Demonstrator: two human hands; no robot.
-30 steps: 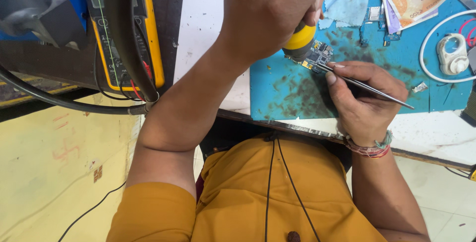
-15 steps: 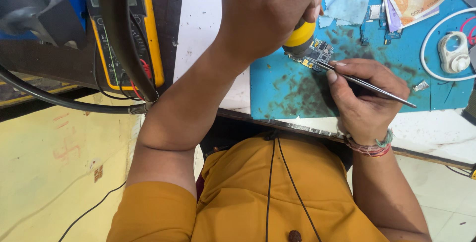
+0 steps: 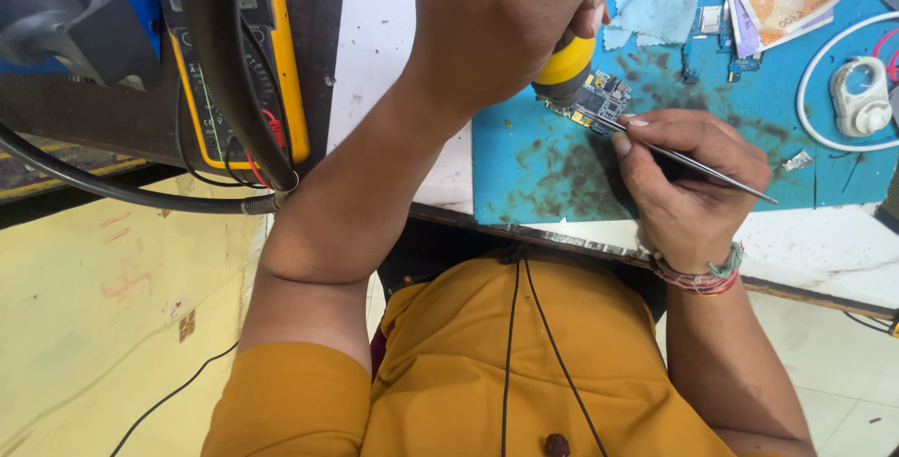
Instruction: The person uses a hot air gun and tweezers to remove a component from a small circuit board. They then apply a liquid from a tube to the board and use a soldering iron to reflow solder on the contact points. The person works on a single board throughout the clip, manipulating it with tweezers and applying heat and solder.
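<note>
A yellow-tipped tool [image 3: 565,64] is gripped in the closed left hand [image 3: 506,26] over a small circuit board [image 3: 595,101] on the blue mat [image 3: 524,157]; tweezers [image 3: 693,162] are pinched by the right hand [image 3: 684,185], tips touching the board

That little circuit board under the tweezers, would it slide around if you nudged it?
Probably yes: the circuit board looks small, thin and light, lying flat on the blue mat. It seems stiff rather than floppy. Its tiny parts look fragile, which may be why the right hand touches it with fine tweezers.
</note>
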